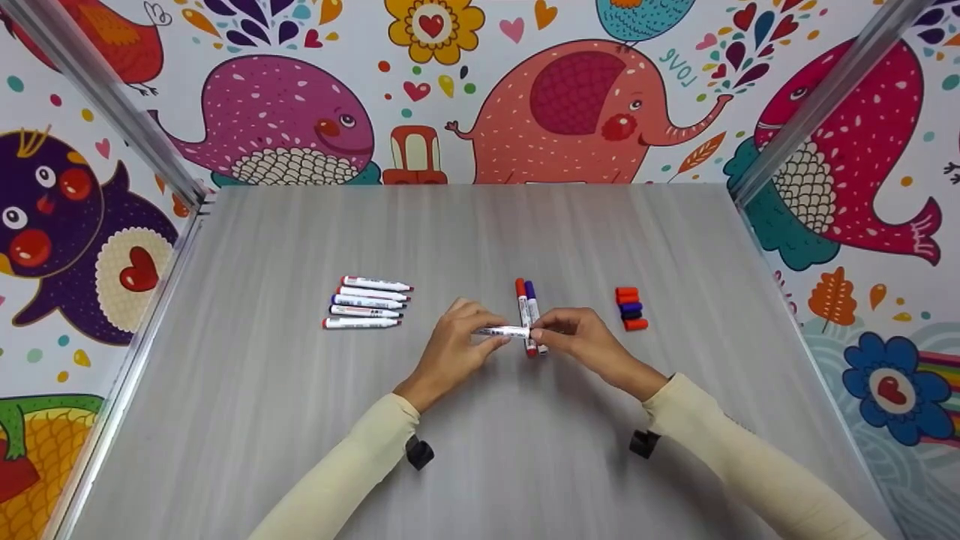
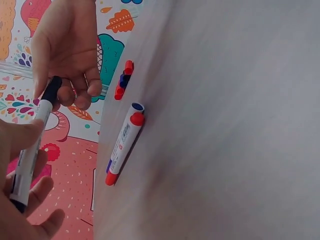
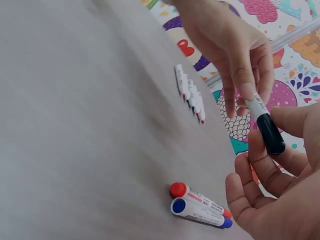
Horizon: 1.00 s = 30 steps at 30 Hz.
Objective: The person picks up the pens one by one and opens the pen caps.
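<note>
My left hand [image 1: 461, 341] grips a white whiteboard marker [image 2: 31, 155] by its barrel, above the table. At the marker's other end, my right hand [image 1: 577, 341] pinches the black cap [image 3: 270, 135] between thumb and finger. The cap sits on the marker. Just beyond the hands, two capped markers lie side by side on the table: a red one [image 1: 521, 296] and a blue-purple one [image 1: 531, 292]. Part of the pair is hidden behind the hands and the held marker in the head view.
To the left, several uncapped markers [image 1: 367, 304] lie in a row, tips pointing right. Several loose caps [image 1: 631, 308], red, blue and black, are lined up on the right. The grey table [image 1: 480, 450] is bordered by patterned walls and metal posts [image 1: 825, 105].
</note>
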### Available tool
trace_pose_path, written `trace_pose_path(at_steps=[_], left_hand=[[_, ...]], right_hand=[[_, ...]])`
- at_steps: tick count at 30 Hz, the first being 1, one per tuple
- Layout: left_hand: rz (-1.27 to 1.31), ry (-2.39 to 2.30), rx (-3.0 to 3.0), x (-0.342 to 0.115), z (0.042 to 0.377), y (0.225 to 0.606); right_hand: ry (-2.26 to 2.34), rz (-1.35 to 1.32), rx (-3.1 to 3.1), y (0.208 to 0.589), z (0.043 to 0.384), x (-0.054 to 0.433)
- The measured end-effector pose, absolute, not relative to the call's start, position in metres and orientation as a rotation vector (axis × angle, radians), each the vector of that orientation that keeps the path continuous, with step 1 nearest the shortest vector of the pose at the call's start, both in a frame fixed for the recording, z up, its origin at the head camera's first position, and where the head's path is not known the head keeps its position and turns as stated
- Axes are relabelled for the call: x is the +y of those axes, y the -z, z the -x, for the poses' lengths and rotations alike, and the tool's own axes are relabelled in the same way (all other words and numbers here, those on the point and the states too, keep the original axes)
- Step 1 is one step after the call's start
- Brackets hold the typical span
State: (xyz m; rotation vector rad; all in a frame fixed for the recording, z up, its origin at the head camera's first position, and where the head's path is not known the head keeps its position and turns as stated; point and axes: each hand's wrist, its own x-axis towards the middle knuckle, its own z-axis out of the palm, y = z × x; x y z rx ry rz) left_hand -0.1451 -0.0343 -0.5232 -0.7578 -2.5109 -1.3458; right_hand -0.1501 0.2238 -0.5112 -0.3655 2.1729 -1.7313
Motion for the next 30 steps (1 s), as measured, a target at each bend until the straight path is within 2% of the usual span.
trace_pose_path(at_steps=[10,30], left_hand=[[0.756,1.306,-2.473,-0.031,0.143,0.526],[0.781,1.299,-2.419,-0.030,0.139,0.535]], right_hand=[[1.717,0.293,2.161,0.511,0.152,0.223],[1.608,0.327,2.134,0.510,0.155,0.222]])
